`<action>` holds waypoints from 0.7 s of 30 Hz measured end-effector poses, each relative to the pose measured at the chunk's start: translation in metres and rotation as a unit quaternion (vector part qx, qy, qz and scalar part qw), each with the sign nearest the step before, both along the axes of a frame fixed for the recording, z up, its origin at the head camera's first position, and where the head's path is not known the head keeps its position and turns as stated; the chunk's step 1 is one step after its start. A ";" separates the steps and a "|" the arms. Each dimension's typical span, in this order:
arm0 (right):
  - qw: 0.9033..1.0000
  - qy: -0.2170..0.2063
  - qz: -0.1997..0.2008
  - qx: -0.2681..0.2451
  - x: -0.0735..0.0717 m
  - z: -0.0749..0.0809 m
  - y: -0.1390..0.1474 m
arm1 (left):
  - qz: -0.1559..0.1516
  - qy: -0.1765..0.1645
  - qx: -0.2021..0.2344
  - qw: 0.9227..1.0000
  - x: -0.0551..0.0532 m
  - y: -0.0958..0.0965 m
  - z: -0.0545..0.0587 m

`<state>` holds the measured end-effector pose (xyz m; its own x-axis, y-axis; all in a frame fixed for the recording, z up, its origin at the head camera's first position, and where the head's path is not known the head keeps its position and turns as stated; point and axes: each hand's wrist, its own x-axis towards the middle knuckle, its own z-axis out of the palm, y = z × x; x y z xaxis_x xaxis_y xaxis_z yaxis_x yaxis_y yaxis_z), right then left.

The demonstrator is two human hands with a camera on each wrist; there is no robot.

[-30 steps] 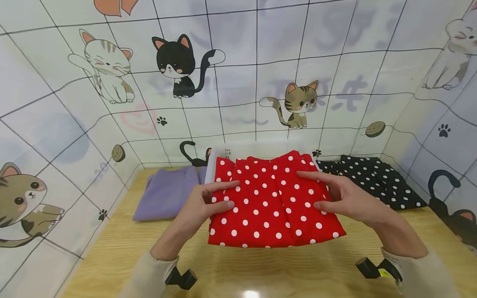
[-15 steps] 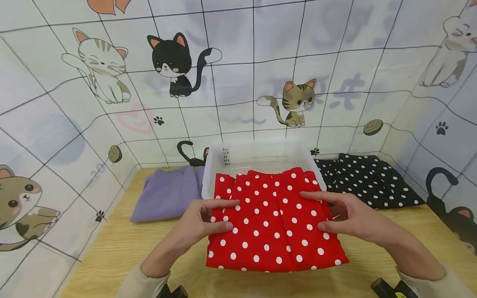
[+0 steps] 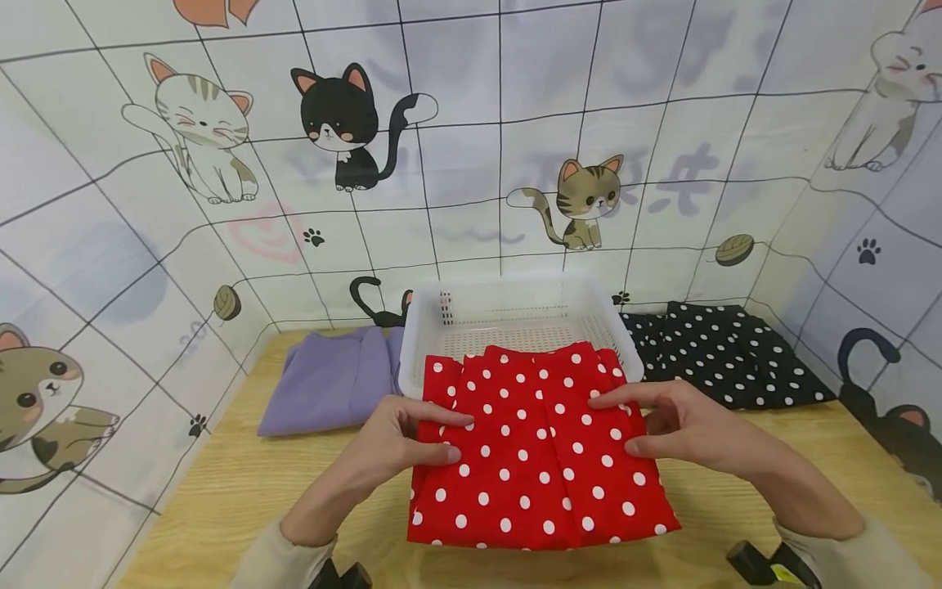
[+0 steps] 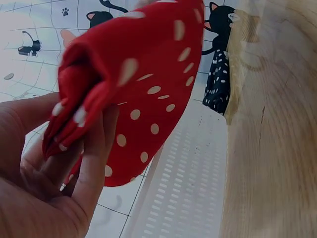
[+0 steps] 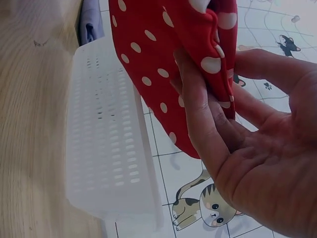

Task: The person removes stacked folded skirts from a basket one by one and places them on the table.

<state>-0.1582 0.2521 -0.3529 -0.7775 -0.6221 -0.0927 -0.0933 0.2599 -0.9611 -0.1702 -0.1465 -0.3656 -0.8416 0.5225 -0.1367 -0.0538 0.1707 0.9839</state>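
A folded red cloth with white dots [image 3: 515,458] is held up in front of the white basket [image 3: 515,327] in the head view. My left hand [image 3: 397,446] pinches its left edge, thumb and index finger on top. At the right edge, my right hand [image 3: 680,425] grips it the same way. The left wrist view has the left hand [image 4: 59,183] with fingers under the layered fold [image 4: 143,74]. In the right wrist view, the right hand's fingers [image 5: 198,99] lie behind the folded cloth [image 5: 153,59]. Whether the piece is a garment, I cannot tell.
A folded purple cloth [image 3: 331,384] lies on the wooden table [image 3: 221,507] left of the basket. On the right lies a folded black cloth with white dots [image 3: 728,356]. Behind stands a wall covering [image 3: 471,155] printed with cats.
Both hands have lowered the red dotted cloth and drawn it nearer to me. More of the basket's inside now shows behind it. Both hands keep their grip.
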 end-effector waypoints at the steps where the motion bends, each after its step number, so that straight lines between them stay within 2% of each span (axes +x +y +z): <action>1: 1.000 0.001 0.001 0.001 -0.001 -0.001 0.000 | -0.001 -0.002 -0.002 1.000 0.000 0.000 0.000; 12: 0.999 -0.025 0.036 0.005 -0.003 -0.009 0.003 | -0.033 -0.006 -0.002 0.999 -0.003 -0.001 -0.006; 21: 0.998 -0.019 0.050 0.025 -0.006 -0.009 0.001 | -0.053 0.000 -0.027 0.998 -0.004 0.002 -0.007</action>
